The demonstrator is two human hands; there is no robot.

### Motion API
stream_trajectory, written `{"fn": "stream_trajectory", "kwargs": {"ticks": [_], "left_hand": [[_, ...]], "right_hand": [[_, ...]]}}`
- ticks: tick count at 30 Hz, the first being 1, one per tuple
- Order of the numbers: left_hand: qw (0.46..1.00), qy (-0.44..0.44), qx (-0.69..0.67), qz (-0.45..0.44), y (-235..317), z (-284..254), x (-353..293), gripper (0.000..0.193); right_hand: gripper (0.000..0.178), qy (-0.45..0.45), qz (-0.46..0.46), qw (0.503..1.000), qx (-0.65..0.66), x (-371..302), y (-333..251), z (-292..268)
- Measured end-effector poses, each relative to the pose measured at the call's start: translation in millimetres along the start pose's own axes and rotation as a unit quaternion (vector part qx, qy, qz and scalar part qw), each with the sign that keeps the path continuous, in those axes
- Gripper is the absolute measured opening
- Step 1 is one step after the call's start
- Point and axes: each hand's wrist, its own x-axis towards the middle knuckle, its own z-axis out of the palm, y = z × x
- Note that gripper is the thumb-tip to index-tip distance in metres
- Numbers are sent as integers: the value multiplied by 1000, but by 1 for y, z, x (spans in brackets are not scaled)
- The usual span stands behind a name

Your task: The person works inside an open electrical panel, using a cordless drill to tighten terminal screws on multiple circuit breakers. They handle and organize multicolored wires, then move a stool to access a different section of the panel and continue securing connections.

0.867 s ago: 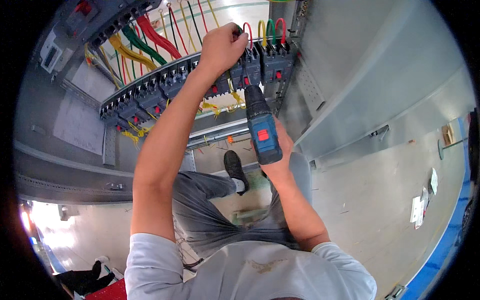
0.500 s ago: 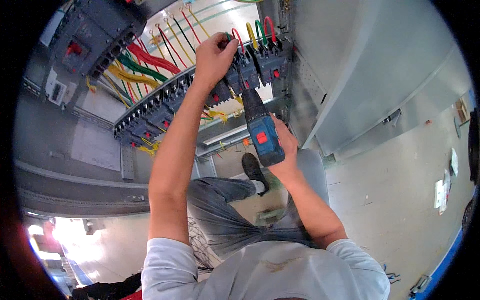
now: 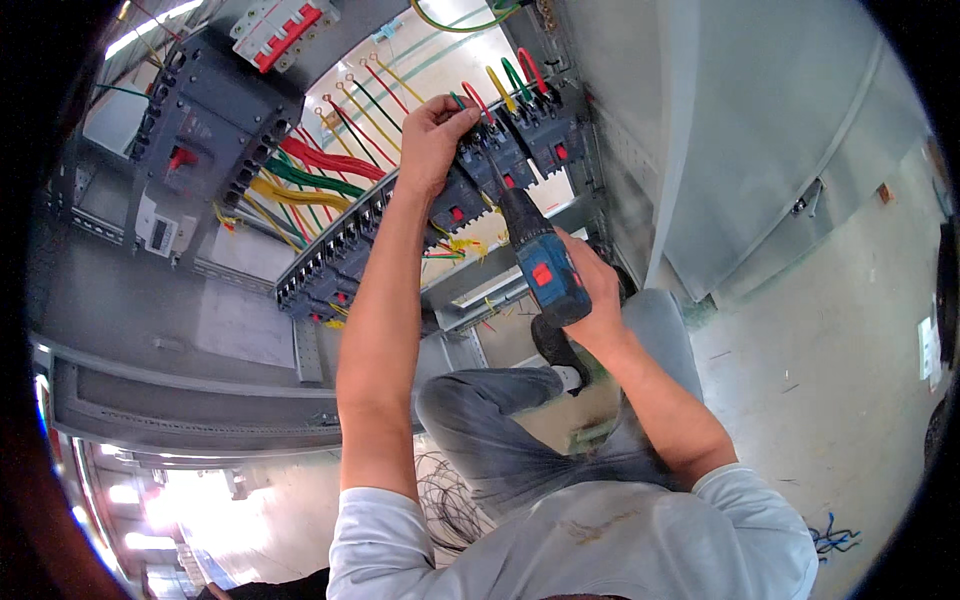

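Note:
My right hand [image 3: 592,290] grips a blue and black cordless drill [image 3: 548,268], its bit pointing up at a black circuit breaker [image 3: 480,150] in a row. Whether the bit's tip sits on a screw is too small to tell. My left hand [image 3: 432,145] is closed in a pinch at the top of that breaker, on a short green wire [image 3: 457,99]; the fingers hide its lower end. Just right of the fingers, a red wire [image 3: 477,96] loops up from a terminal. Beyond it, yellow, green and red wire loops rise from the neighbouring breaker [image 3: 548,135].
Loose wires with ring ends [image 3: 365,80] stand up behind the row. At the left is a large breaker [image 3: 205,140] with thick red, green and yellow cables [image 3: 320,175]. A grey cabinet panel [image 3: 740,150] rises on the right. Black wires [image 3: 450,500] lie by my leg.
The view has shifted, so the cabinet sits farther right and lower in the picture. Both hands stay at the same breaker, the left pinching the green wire, the right holding the drill.

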Motion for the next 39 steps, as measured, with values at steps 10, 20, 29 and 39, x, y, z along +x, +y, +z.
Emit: {"fn": "stream_trajectory", "kwargs": {"ticks": [10,20,29,39], "left_hand": [[991,25,92,92,-1,6,-7,17],[949,73,292,94,2,0,-7,83],[976,-58,206,42,9,-10,2,58],[980,-27,194,48,3,-8,-1,47]], "right_hand": [[75,-6,5,1000,21,-3,0,-4],[55,-34,64,996,59,2,-12,-8],[57,-33,61,996,65,2,-5,-5],[58,-15,37,998,55,2,-6,-4]]}}
